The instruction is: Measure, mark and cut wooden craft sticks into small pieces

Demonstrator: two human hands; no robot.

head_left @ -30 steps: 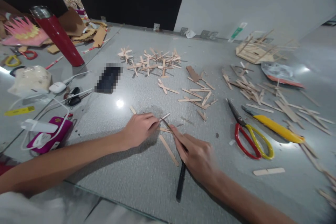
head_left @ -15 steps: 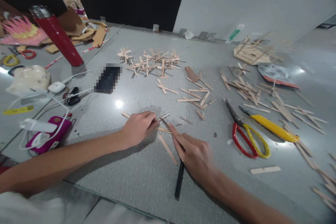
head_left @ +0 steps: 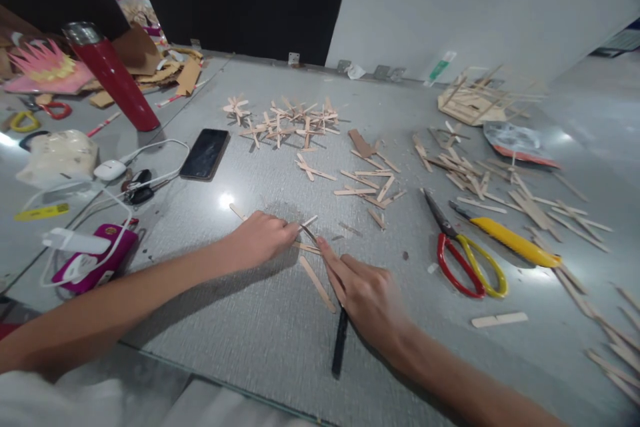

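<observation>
My left hand is closed in a pinch on a small wooden craft stick, whose pale end sticks out past the fingertips. In my right hand is a knife with a black handle; the index finger lies along its thin blade. The blade's tip meets the stick beside my left fingertips. Under the hands, another craft stick lies partly hidden. A loose stick rests at a slant between my left forearm and the knife handle.
Scissors and a yellow utility knife lie to the right, near scattered sticks. Star-shaped stick pieces stand farther back. On the left are a phone, a red flask, cables and a purple power bank.
My left hand has rolled slightly, its fingers now lower over the stick. My right hand keeps its hold on the knife, at the same place by the stick. The view has shifted a little.
</observation>
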